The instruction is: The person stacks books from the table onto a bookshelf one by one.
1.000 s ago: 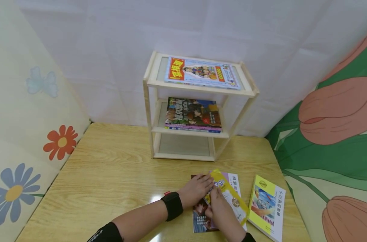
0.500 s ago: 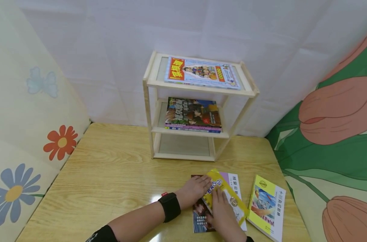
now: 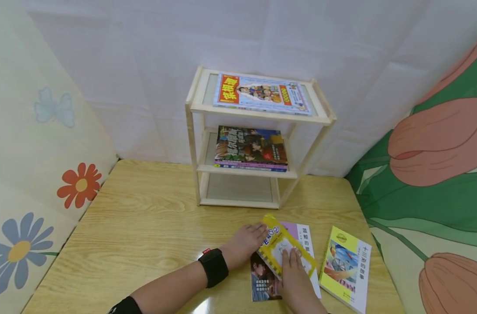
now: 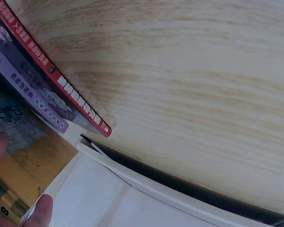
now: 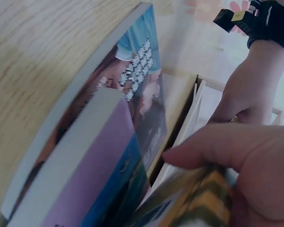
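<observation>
A small yellow book point(image 3: 275, 250) lies at a slant above two stacked books in the head view. My left hand point(image 3: 242, 245) holds its upper left side, fingers on the cover. At its lower right side, my right hand point(image 3: 298, 281) grips it, two fingers over the cover; the thumb point(image 5: 194, 149) shows along the spine side in the right wrist view. Beneath it are a dark-covered book point(image 3: 263, 285) and a purple-and-white book point(image 3: 303, 235), both partly hidden. The left wrist view shows their red spine point(image 4: 61, 80) and purple spine point(image 4: 23, 85).
Behind the hands stands a pale wooden three-tier shelf point(image 3: 248, 203). A light-blue book point(image 3: 262, 93) lies on top; a dark-covered book point(image 3: 250, 146) tops the middle tier's stack. To the right lies a yellow-and-white book point(image 3: 346, 268). Patterned panels flank the wooden table point(image 3: 144, 209).
The yellow book has shifted left and slightly back, turning a little. My left hand has moved left with it, and my right hand now sits lower on the cover. The other books stay put.
</observation>
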Demonstrator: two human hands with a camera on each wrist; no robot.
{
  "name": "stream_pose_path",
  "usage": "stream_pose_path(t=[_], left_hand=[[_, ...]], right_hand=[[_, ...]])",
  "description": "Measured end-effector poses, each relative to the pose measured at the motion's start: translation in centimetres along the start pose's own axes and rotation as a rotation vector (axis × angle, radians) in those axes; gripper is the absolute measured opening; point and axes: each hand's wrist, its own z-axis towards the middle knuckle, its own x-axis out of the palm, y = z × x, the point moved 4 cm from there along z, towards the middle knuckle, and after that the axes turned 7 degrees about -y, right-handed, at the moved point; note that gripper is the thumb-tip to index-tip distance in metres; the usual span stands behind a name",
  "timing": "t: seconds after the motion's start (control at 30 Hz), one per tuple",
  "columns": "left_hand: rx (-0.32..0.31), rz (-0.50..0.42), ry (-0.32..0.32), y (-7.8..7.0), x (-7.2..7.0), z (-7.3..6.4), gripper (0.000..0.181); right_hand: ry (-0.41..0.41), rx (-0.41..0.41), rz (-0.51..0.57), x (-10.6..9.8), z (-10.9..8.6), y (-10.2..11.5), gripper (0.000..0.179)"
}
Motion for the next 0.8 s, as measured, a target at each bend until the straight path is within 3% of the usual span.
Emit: stream_pose_path(t=[0.27,0.43,0.6,0.8], left_hand=[[-0.040,0.049,-0.067,0.6,-0.9,-0.2,0.044],[-0.101,0.039,-0.088,0.7,-1.6,-0.3,0.041],[-0.166,0.013,-0.070,1.0,-2.9,-0.2,0.039],[-0.218,-0.035,-0.082,1.7,-3.8,-0.2,0.037]], right_hand=[[-0.056,-0.070,-0.069,-0.9,0.8,0.0,0.064],[-0.187,-0.131,-0.114,-1.9,1.4,-0.2,0.057],[-0.344,-0.192,-0.153,-3.1,1.9,-0.5,0.049],[-0.389,-0.203,-0.155,-4.3,2.6,-0.9,0.047]])
